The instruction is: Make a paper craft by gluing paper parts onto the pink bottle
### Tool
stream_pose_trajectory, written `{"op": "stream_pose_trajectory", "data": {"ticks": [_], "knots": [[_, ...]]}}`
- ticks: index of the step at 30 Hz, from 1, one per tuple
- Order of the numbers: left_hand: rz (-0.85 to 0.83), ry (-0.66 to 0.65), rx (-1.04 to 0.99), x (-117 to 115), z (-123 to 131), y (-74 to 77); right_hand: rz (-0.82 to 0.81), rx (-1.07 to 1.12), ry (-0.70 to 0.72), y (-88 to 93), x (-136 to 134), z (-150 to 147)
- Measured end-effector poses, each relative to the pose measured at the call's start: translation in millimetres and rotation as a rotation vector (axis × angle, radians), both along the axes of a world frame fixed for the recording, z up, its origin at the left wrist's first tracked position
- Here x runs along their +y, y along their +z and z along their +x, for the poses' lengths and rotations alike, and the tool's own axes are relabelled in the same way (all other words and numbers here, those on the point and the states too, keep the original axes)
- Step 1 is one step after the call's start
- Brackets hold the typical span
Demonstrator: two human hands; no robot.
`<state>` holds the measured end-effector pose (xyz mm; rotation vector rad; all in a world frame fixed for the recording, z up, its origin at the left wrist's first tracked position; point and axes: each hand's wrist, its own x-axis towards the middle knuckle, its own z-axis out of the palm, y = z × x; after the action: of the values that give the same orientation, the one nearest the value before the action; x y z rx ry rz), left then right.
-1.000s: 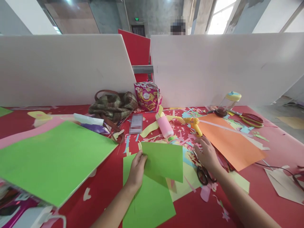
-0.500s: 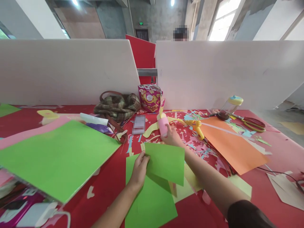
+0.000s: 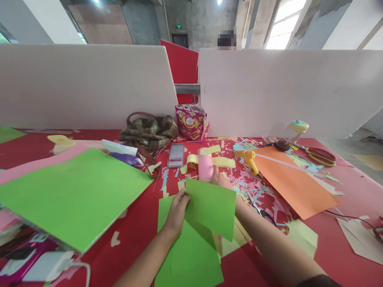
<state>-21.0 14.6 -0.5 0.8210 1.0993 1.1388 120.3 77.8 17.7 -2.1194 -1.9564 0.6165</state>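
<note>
Left hand: fingers of the left hand pinching the left edge of one small green sheet, held up over another green sheet on the table
Right hand: thumb of the right hand is on the pink roll; other fingers are blocked, so can't tell how tight
Pink roll: just one, mid-table beyond the held sheet, near end kinda hidden by it; I count three pale yellow strips around it
Scissors: two pairs, black-handled scissors partly behind the right forearm, red-and-yellow scissors far right
Glue gun: one yellow glue gun, right of the roll
Scraps: way too many to count, lol
</note>
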Motion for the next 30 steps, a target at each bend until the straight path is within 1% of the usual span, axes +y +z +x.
{"op": "stream_pose_trajectory", "data": {"ticks": [3, 5, 7, 9, 12, 14, 16, 20, 22, 25, 28, 30], "knots": [[-0.009, -0.012, 0.029, 0.1, 0.5, 2.5, 0.018, 0.013, 0.046, 2.4, -7.4, -0.7], [0.002, 0.004, 0.041, 0.5, 0.9, 4.1, 0.067, 0.05, 0.073, 5.1, -10.4, -1.1], [0.011, 0.023, 0.035, 0.9, 1.3, 5.3, 0.122, 0.131, 0.08, 9.0, -11.8, 0.0], [0.005, 0.031, 0.018, 1.2, 1.7, 6.3, 0.145, 0.254, 0.055, 14.8, -12.2, 3.1], [-0.007, 0.015, -0.016, 0.8, 2.3, 6.8, 0.169, 0.419, -0.013, 27.0, -12.1, 8.5], [-0.02, 0.004, -0.033, 0.2, 2.4, 5.6, 0.226, 0.504, -0.026, 36.8, -11.7, 10.6], [-0.038, 0.012, -0.039, -0.4, 2.1, 3.2, 0.299, 0.6, 0.003, 47.6, -10.8, 10.8], [-0.071, 0.029, -0.043, -0.6, 1.1, -1.8, 0.424, 0.781, 0.117, 70.5, -6.6, 6.7], [-0.052, 0.0, -0.043, -0.2, 1.0, -2.6, 0.471, 0.782, 0.16, 79.5, -2.0, 3.2], [-0.044, -0.032, -0.022, -0.1, 1.4, -0.6, 0.541, 0.621, 0.163, 82.7, 8.9, -4.0], [-0.047, -0.054, -0.008, -2.0, 2.5, 4.1, 0.555, 0.442, 0.147, 69.1, 21.6, -14.1], [-0.039, -0.075, -0.004, -3.8, 3.6, 7.1, 0.456, 0.393, 0.163, 53.5, 26.9, -21.9]]}}
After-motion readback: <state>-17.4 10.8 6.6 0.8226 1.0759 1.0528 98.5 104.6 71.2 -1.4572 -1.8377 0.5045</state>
